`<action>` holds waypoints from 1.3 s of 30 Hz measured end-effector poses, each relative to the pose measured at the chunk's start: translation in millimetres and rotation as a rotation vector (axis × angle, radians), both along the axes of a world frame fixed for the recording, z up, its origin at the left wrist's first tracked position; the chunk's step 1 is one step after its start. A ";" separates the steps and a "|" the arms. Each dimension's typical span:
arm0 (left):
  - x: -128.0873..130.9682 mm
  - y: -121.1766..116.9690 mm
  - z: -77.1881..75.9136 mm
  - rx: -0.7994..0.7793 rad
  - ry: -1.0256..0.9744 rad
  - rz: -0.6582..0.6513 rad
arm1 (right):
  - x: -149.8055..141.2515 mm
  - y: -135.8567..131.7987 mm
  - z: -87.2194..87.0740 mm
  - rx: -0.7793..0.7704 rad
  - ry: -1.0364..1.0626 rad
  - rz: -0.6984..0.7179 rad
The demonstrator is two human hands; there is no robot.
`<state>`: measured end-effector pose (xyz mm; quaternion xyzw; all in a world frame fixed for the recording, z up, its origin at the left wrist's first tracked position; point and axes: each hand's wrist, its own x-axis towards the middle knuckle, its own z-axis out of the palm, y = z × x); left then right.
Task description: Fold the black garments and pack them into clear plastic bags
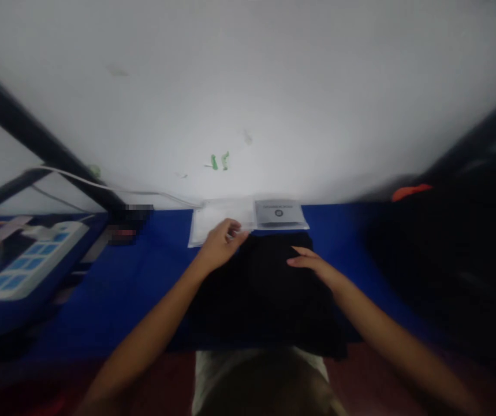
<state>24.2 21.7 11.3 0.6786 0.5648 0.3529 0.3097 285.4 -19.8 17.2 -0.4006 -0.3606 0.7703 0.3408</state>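
Observation:
A folded piece of black cloth (269,289), probably a garment, lies in front of me and reaches down over the table's near edge. My right hand (317,266) is at its upper right side, thumb on top and fingers closed round some of the fabric; part of the fingers is lost in the dark cloth. At the upper left corner of the cloth is my left hand (224,245), its fingers loosely curled and apart from the thumb, with nothing clear between them. Just behind it lie clear plastic bags (204,216). A grey printed packet (279,214) rests beside them.
The table has a blue cover (161,271). A white power strip (31,260) with blue sockets lies at left, near a dark, blurred object (129,225). A white cable (144,192) runs along the wall. Large dark material (459,260) with an orange piece (410,192) fills the right.

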 end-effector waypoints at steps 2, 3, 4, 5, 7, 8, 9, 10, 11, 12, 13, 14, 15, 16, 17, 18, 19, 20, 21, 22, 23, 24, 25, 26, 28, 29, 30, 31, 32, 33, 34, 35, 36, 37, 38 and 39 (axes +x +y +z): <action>20.1 -14.1 3.8 -0.239 -0.281 -0.200 | 0.7 4.9 -3.3 0.025 0.023 0.054; 27.6 -19.7 4.8 -0.338 -0.375 -0.263 | 1.8 7.9 -5.5 0.031 0.033 0.093; 33.1 -24.1 5.2 -0.425 -0.452 -0.310 | 3.5 10.9 -8.2 0.028 0.039 0.128; 36.7 -27.4 5.1 -0.494 -0.517 -0.340 | 5.8 13.7 -11.2 0.017 0.039 0.151; 38.7 -31.3 3.9 -0.583 -0.627 -0.364 | 12.4 17.6 -17.5 -0.017 0.032 0.163; 37.6 -32.4 2.9 -0.604 -0.663 -0.365 | 16.4 18.2 -20.5 -0.033 0.028 0.146; 35.4 -33.2 1.6 -0.601 -0.675 -0.357 | 20.7 17.9 -23.2 -0.043 0.024 0.117; 32.7 -33.8 0.2 -0.580 -0.655 -0.350 | 25.2 16.9 -25.5 -0.050 0.019 0.086; 29.6 -34.5 -1.5 -0.551 -0.600 -0.347 | 29.6 15.2 -27.4 -0.052 0.013 0.055; 26.6 -35.3 -3.3 -0.515 -0.512 -0.349 | 33.6 13.2 -28.9 -0.054 0.004 0.026; 24.2 -36.2 -4.9 -0.466 -0.396 -0.359 | 37.1 11.3 -30.3 -0.057 -0.009 0.003; 22.6 -37.3 -6.3 -0.399 -0.264 -0.365 | 39.8 9.6 -31.5 -0.064 -0.022 -0.006; 22.2 -38.4 -7.2 -0.314 -0.125 -0.362 | 41.6 8.4 -32.7 -0.072 -0.036 -0.006; 23.4 -39.7 -7.3 -0.218 0.009 -0.353 | 42.4 7.7 -33.9 -0.081 -0.048 -0.005; 26.3 -41.2 -6.7 -0.118 0.131 -0.337 | 42.3 7.5 -35.2 -0.088 -0.058 -0.005; 31.1 -43.0 -5.2 -0.022 0.234 -0.323 | 41.6 7.6 -36.4 -0.093 -0.065 -0.006; 37.6 -45.3 -3.2 0.060 0.315 -0.320 | 40.3 8.0 -37.5 -0.093 -0.069 -0.009; 45.7 -48.3 -1.0 0.128 0.375 -0.330 | 38.6 8.4 -38.4 -0.091 -0.073 -0.010; 55.1 -51.8 1.2 0.190 0.413 -0.352 | 36.9 8.6 -39.0 -0.087 -0.075 -0.011; 65.4 -56.0 2.8 0.250 0.432 -0.384 | 35.1 8.5 -39.5 -0.080 -0.077 -0.013; 76.4 -60.6 3.7 0.302 0.438 -0.417 | 33.4 8.1 -39.7 -0.071 -0.076 -0.019; 87.5 -65.3 3.6 0.346 0.442 -0.444 | 31.9 7.4 -39.6 -0.062 -0.075 -0.029; 98.4 -69.8 2.4 0.381 0.452 -0.468 | 30.4 6.4 -39.4 -0.049 -0.072 -0.043; 108.7 -73.8 0.5 0.406 0.458 -0.479 | 29.2 5.2 -39.0 -0.038 -0.070 -0.056; 125.6 -78.7 -4.4 0.412 0.479 -0.478 | 27.5 2.9 -38.0 -0.027 -0.070 -0.076; 131.5 -79.5 -6.6 0.397 0.494 -0.469 | 27.2 2.0 -37.6 -0.029 -0.071 -0.080; 135.1 -79.2 -8.2 0.374 0.507 -0.469 | 27.3 1.4 -37.3 -0.036 -0.071 -0.081; 136.0 -78.2 -8.8 0.349 0.509 -0.478 | 28.0 1.1 -37.1 -0.049 -0.068 -0.081; 134.1 -76.7 -8.4 0.320 0.492 -0.487 | 29.2 0.9 -37.2 -0.068 -0.061 -0.079; 129.3 -75.0 -6.9 0.286 0.450 -0.490 | 30.8 0.7 -37.4 -0.090 -0.050 -0.071; 121.5 -73.4 -4.7 0.243 0.384 -0.481 | 32.8 0.4 -37.6 -0.113 -0.036 -0.057; 110.9 -72.2 -2.0 0.194 0.299 -0.451 | 35.1 -0.2 -38.0 -0.130 -0.021 -0.041; 98.1 -71.4 0.8 0.131 0.205 -0.399 | 37.3 -1.1 -38.4 -0.137 -0.008 -0.025; 83.5 -71.0 3.3 0.070 0.108 -0.343 | 39.3 -2.3 -38.7 -0.124 -0.008 -0.007; 67.6 -70.9 5.2 0.021 0.014 -0.279 | 41.1 -3.7 -38.9 -0.091 -0.026 0.016; 51.3 -71.2 6.2 -0.026 -0.077 -0.204 | 42.4 -4.9 -39.1 -0.043 -0.064 0.043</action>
